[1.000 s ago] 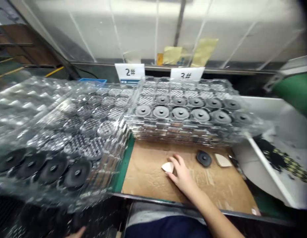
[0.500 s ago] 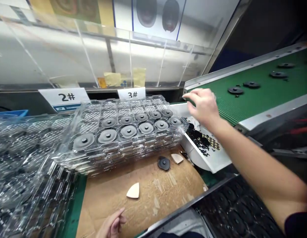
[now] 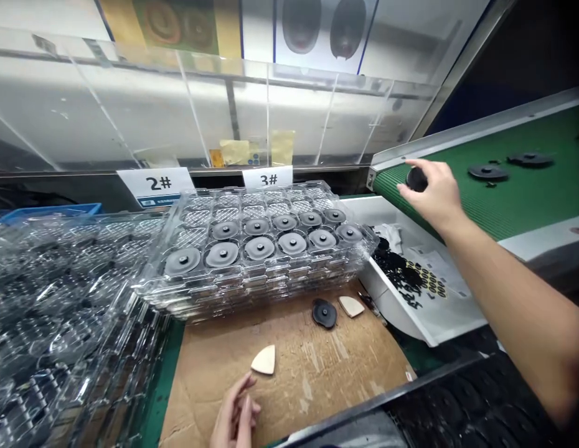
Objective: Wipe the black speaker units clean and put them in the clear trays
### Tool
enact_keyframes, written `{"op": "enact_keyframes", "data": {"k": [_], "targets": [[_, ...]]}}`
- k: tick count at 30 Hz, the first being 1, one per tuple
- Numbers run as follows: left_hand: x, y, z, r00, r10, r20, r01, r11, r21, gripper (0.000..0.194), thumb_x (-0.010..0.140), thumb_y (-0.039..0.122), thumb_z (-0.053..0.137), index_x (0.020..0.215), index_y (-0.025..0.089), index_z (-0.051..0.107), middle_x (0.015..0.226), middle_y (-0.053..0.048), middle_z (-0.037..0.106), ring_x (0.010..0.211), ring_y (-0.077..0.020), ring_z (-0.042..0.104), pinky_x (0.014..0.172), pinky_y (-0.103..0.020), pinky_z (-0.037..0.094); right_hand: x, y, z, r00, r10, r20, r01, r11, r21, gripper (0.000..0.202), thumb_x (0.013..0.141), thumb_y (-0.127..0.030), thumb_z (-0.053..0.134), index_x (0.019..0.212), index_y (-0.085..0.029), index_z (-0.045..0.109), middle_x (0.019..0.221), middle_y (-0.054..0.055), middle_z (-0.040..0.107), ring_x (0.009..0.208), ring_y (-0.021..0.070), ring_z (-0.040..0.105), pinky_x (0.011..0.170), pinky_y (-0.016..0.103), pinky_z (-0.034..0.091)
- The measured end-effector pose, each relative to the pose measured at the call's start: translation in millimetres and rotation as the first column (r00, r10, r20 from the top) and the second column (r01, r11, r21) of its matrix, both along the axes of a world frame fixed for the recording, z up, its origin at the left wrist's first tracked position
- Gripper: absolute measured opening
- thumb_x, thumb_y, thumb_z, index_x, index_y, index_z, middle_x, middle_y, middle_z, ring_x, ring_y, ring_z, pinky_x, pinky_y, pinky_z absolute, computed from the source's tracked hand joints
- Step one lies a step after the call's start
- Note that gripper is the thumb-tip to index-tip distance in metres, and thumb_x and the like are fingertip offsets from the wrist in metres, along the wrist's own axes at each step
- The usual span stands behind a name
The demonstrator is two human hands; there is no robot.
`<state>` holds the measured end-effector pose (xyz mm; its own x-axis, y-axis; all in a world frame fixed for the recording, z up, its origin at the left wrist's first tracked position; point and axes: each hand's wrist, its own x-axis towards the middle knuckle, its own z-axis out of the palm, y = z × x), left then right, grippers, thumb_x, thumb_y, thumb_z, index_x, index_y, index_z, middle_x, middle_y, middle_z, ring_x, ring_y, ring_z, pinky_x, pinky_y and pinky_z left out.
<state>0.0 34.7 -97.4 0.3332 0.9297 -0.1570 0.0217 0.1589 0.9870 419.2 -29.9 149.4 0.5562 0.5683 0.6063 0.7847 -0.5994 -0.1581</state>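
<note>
My right hand (image 3: 436, 193) is raised at the near end of the green conveyor belt, pinching a dark round part (image 3: 416, 179) between thumb and fingers. My left hand (image 3: 238, 410) rests low over the cardboard (image 3: 215, 354), fingers loosely bent and apart, with nothing visible in it. Just beyond its fingertips lies a cream rounded-triangle piece (image 3: 265, 361). Farther right on the cardboard are a dark disc with a centre knob (image 3: 324, 313) and a second cream piece (image 3: 351, 306). Behind them, a stack of clear plastic trays (image 3: 252, 283) carries two rows of similar grey discs (image 3: 260, 247).
More clear trays (image 3: 70, 298) are stacked on the left. A white bin (image 3: 401, 311) with small black parts and yellow-ringed pieces stands right of the cardboard. Dark discs (image 3: 488, 172) lie on the green conveyor (image 3: 527, 205). A black tray (image 3: 476, 404) sits at lower right.
My right hand now shows a dark round part in its pinch and is over the belt end. My left hand has come closer to the near cream piece. The view has shifted.
</note>
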Motion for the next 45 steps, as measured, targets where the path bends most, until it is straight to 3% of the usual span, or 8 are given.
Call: {"op": "enact_keyframes", "data": {"k": [3, 7, 10, 19, 23, 31, 38, 45], "targets": [[23.0, -4.9, 35.3, 0.962, -0.027, 0.272, 0.125, 0.929, -0.349, 0.029, 0.070, 0.035, 0.068, 0.096, 0.023, 0.065, 0.092, -0.005, 0.069, 0.073, -0.0164, 0.065, 0.070, -0.026, 0.049, -71.1, -1.0, 5.6, 0.933, 0.323, -0.156, -0.338, 0.937, -0.084, 0.047, 0.085, -0.033, 0.053, 0.130, -0.023, 0.041, 0.120, 0.007, 0.052, 0.106, 0.0189, 0.050, 0.091, 0.034, 0.039], [66.8, -13.7, 77.7, 0.776, 0.028, 0.631, 0.573, 0.387, -0.722, 0.048, 0.082, 0.053, 0.043, 0.105, 0.015, 0.062, 0.106, -0.015, 0.067, 0.093, -0.0307, 0.064, 0.079, -0.046, 0.049, -164.5, -4.9, -30.2, 0.451, 0.694, -0.562, -0.880, 0.449, -0.151, 0.057, 0.074, -0.018, 0.065, 0.127, -0.026, 0.046, 0.119, 0.003, 0.054, 0.109, 0.0173, 0.049, 0.093, 0.029, 0.040], [85.2, -18.5, 85.2, 0.749, 0.130, 0.650, 0.617, 0.222, -0.755, 0.044, 0.089, 0.043, 0.035, 0.104, 0.011, 0.061, 0.103, -0.014, 0.069, 0.099, -0.0235, 0.062, 0.087, -0.040, 0.046, -198.4, -15.0, -81.3, 0.354, 0.665, -0.658, -0.928, 0.340, -0.155, 0.081, 0.064, -0.036, 0.075, 0.135, -0.024, 0.036, 0.129, 0.009, 0.047, 0.123, 0.0268, 0.037, 0.105, 0.044, 0.027], [75.1, -20.3, 69.8, 0.778, 0.188, 0.599, 0.479, 0.440, -0.760, 0.037, 0.089, 0.041, 0.038, 0.114, 0.021, 0.057, 0.122, -0.008, 0.061, 0.111, -0.0215, 0.056, 0.094, -0.035, 0.041, -250.2, -45.8, -180.5, 0.540, 0.384, -0.749, -0.593, 0.805, -0.015, 0.092, 0.068, -0.049, 0.069, 0.140, -0.025, 0.016, 0.147, 0.011, 0.008, 0.134, 0.0343, 0.011, 0.104, 0.054, 0.026], [62.8, -11.4, 68.2, 0.755, 0.079, 0.651, 0.538, 0.494, -0.683, 0.041, 0.090, 0.042, 0.033, 0.118, 0.021, 0.055, 0.124, -0.007, 0.059, 0.115, -0.0199, 0.053, 0.096, -0.032, 0.039, -251.7, -31.4, -175.5, 0.517, 0.509, -0.688, -0.654, 0.754, 0.065, 0.070, 0.071, -0.035, 0.068, 0.131, -0.024, 0.033, 0.145, 0.008, 0.012, 0.133, 0.0312, 0.012, 0.107, 0.051, 0.023], [10.0, 35.0, 53.0, 0.649, -0.240, 0.722, 0.754, 0.332, -0.567, 0.055, 0.065, 0.039, 0.071, 0.108, 0.007, 0.060, 0.096, -0.018, 0.070, 0.089, -0.0293, 0.066, 0.078, -0.038, 0.049, -238.0, -1.5, -154.1, 0.172, 0.515, -0.840, -0.883, 0.459, 0.100, 0.074, 0.071, -0.043, 0.069, 0.134, -0.031, 0.032, 0.145, 0.003, 0.018, 0.135, 0.0230, 0.014, 0.108, 0.038, 0.025], [-15.0, 46.4, 46.3, 0.780, 0.171, 0.602, 0.416, 0.578, -0.702, 0.042, 0.078, 0.043, 0.056, 0.117, 0.028, 0.055, 0.119, -0.005, 0.062, 0.114, -0.0238, 0.054, 0.097, -0.032, 0.041, -271.3, 16.5, -221.5, 0.486, 0.383, -0.785, -0.592, 0.806, 0.027, 0.043, 0.090, -0.039, 0.042, 0.129, -0.020, 0.041, 0.123, 0.016, 0.045, 0.110, 0.0267, 0.051, 0.089, 0.043, 0.046], [-20.1, 50.9, 50.3, 0.784, 0.333, 0.524, 0.197, 0.667, -0.719, 0.041, 0.075, 0.032, 0.063, 0.114, 0.021, 0.057, 0.125, -0.010, 0.058, 0.119, -0.0267, 0.048, 0.107, -0.041, 0.030, -288.8, 29.0, -243.6, 0.467, 0.447, -0.763, -0.629, 0.774, 0.068, 0.021, 0.089, -0.023, 0.043, 0.102, -0.015, 0.057, 0.094, 0.011, 0.061, 0.084, 0.0215, 0.059, 0.073, 0.036, 0.050]]}}
